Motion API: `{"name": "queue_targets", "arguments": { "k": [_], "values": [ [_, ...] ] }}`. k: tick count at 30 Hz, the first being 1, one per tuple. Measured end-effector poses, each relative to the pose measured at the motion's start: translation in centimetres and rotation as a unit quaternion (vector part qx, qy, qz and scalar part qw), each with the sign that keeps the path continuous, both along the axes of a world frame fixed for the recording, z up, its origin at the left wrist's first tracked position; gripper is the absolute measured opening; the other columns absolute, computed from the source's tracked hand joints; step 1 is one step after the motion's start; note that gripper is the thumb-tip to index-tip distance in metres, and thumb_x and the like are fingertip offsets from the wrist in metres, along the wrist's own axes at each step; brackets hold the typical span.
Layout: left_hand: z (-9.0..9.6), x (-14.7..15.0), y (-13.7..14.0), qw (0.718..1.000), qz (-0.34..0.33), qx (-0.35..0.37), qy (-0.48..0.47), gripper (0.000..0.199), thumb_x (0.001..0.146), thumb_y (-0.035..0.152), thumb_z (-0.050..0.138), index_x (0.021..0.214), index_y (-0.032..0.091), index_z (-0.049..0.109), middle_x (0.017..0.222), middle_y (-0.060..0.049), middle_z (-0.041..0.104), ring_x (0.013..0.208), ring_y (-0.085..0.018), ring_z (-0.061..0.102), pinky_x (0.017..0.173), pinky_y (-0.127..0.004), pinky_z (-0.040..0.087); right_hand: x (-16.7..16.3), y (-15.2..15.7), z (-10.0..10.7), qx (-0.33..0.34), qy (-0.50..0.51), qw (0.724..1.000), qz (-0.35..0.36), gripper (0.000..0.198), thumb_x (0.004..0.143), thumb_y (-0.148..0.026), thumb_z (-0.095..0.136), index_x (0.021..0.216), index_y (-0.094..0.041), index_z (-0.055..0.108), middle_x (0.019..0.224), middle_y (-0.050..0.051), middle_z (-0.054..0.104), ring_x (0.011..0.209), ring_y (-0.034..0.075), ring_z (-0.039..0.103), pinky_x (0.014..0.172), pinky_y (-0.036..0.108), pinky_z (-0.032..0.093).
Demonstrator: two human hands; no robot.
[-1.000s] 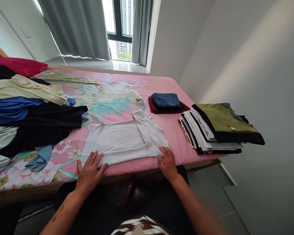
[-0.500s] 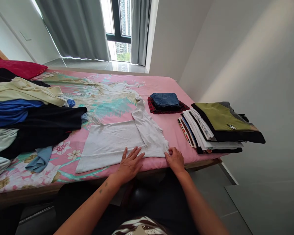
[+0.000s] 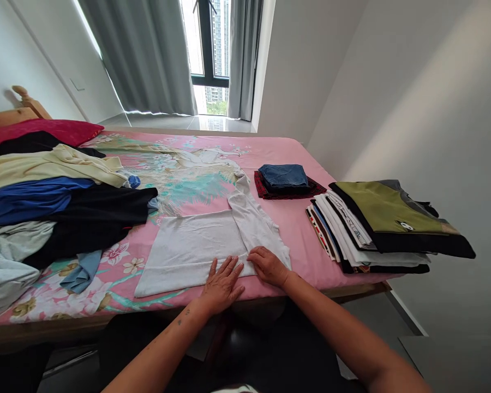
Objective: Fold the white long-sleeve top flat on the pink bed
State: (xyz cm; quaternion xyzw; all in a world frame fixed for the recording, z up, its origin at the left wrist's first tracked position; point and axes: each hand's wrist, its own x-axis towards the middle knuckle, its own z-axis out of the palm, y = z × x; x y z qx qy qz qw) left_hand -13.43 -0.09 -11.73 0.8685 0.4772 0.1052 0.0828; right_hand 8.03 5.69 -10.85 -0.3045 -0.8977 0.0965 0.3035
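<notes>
A light grey long-sleeved shirt [image 3: 196,240] lies partly folded near the bed's front edge, one side turned in and a sleeve [image 3: 242,199] stretched toward the back. My left hand [image 3: 223,284] rests flat on its near edge with fingers spread. Just to the right, my right hand [image 3: 269,266] has its fingers curled and pinched on the folded part of the shirt; the fingertips are partly hidden.
Unfolded clothes [image 3: 94,210] are heaped at the left. Folded denim [image 3: 284,176] lies on red plaid cloth behind the shirt. A tall stack of folded shirts [image 3: 376,213] stands at the right by the wall. The floral bedsheet [image 3: 196,188] covers the bed.
My right hand has moved left from the shirt's right end to its folded part, closer to my left hand. My left hand stays flat on the shirt. The view has shifted slightly.
</notes>
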Motion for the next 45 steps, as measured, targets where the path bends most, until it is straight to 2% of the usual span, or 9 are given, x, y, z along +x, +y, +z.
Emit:
{"name": "queue_targets", "arguments": {
  "k": [4, 7, 12, 18, 26, 31, 36, 40, 45],
  "values": [
    [1.1, -0.7, 2.0, 0.993, 0.05, -0.04, -0.103, 0.041, 0.09, 0.043, 0.041, 0.124, 0.026, 0.055, 0.131, -0.006, 0.055, 0.122, -0.02, 0.047, 0.106, -0.043, 0.03, 0.0, 1.2, -1.4, -0.019, 0.03, 0.997, -0.073, 0.02, 0.087, -0.011, 0.04, 0.098, -0.018, 0.054, 0.1, 0.009, 0.056, 0.1, 0.02, 0.05, 0.09, 0.039, 0.045],
    [2.5, -1.8, 5.7, 0.977, 0.1, -0.055, -0.182, 0.033, 0.089, 0.037, 0.042, 0.109, 0.021, 0.064, 0.111, -0.005, 0.066, 0.106, -0.017, 0.058, 0.096, -0.033, 0.042, -0.1, 1.0, -1.9, -0.023, 0.04, 0.996, -0.077, 0.02, 0.087, -0.011, 0.039, 0.1, -0.018, 0.053, 0.101, 0.009, 0.055, 0.101, 0.02, 0.05, 0.092, 0.04, 0.044],
    [4.0, -3.3, 14.0, 0.962, 0.185, -0.06, -0.192, 0.031, 0.087, 0.03, 0.04, 0.101, 0.019, 0.066, 0.107, -0.005, 0.067, 0.103, -0.018, 0.058, 0.095, -0.032, 0.042, -0.4, 1.0, -1.9, -0.023, 0.038, 0.996, -0.082, 0.024, 0.085, -0.01, 0.04, 0.102, -0.019, 0.053, 0.104, 0.009, 0.055, 0.102, 0.021, 0.05, 0.091, 0.041, 0.045],
    [3.9, -2.3, 23.8, 0.951, 0.248, -0.093, -0.162, 0.034, 0.09, 0.03, 0.035, 0.1, 0.016, 0.064, 0.102, -0.008, 0.068, 0.094, -0.019, 0.061, 0.082, -0.029, 0.045, -0.4, 1.8, -2.3, -0.054, 0.04, 0.995, -0.069, 0.031, 0.079, -0.005, 0.039, 0.104, -0.02, 0.051, 0.103, 0.009, 0.054, 0.101, 0.022, 0.049, 0.091, 0.042, 0.044],
    [2.4, 0.4, 33.6, 0.945, 0.285, -0.132, -0.094, 0.053, 0.082, 0.034, 0.051, 0.131, 0.014, 0.044, 0.134, -0.016, 0.049, 0.122, -0.025, 0.047, 0.095, -0.032, 0.038, -0.4, 2.6, -2.6, -0.06, 0.044, 0.995, -0.063, 0.033, 0.077, -0.003, 0.039, 0.103, -0.02, 0.05, 0.101, 0.008, 0.054, 0.101, 0.022, 0.049, 0.093, 0.043, 0.043],
    [2.4, 1.5, 36.1, 0.951, 0.268, -0.152, -0.035, 0.065, 0.064, 0.029, 0.068, 0.125, 0.021, 0.048, 0.132, -0.016, 0.049, 0.123, -0.033, 0.044, 0.096, -0.042, 0.037, -0.3, 3.0, -2.4, -0.066, 0.051, 0.995, -0.06, 0.033, 0.076, -0.005, 0.039, 0.102, -0.021, 0.05, 0.1, 0.007, 0.055, 0.1, 0.022, 0.05, 0.092, 0.043, 0.043],
    [3.9, 1.8, 36.3, 0.949, 0.266, -0.17, 0.003, 0.065, 0.059, 0.029, 0.073, 0.119, 0.017, 0.05, 0.119, -0.018, 0.058, 0.111, -0.033, 0.054, 0.088, -0.04, 0.042, -0.3, 2.9, -2.5, -0.07, 0.054, 0.994, -0.064, 0.032, 0.076, -0.004, 0.04, 0.101, -0.02, 0.051, 0.099, 0.007, 0.055, 0.099, 0.022, 0.05, 0.091, 0.042, 0.043],
    [6.9, 2.4, 35.7, 0.949, 0.25, -0.193, 0.023, 0.041, 0.067, 0.034, 0.07, 0.102, 0.015, 0.059, 0.103, -0.013, 0.065, 0.097, -0.029, 0.061, 0.08, -0.038, 0.046, -0.1, 2.9, -2.8, -0.059, 0.064, 0.994, -0.062, 0.031, 0.075, -0.004, 0.041, 0.1, -0.019, 0.052, 0.099, 0.008, 0.055, 0.099, 0.021, 0.049, 0.09, 0.041, 0.043],
    [12.6, 4.2, 33.5, 0.968, 0.176, -0.179, 0.002, 0.028, 0.079, 0.035, 0.058, 0.095, 0.012, 0.062, 0.085, -0.005, 0.066, 0.076, -0.016, 0.061, 0.068, -0.029, 0.047, 0.2, 2.8, -3.0, -0.044, 0.073, 0.995, -0.056, 0.03, 0.078, -0.007, 0.042, 0.104, -0.018, 0.053, 0.101, 0.009, 0.055, 0.1, 0.021, 0.048, 0.089, 0.041, 0.043]
  ]
}}
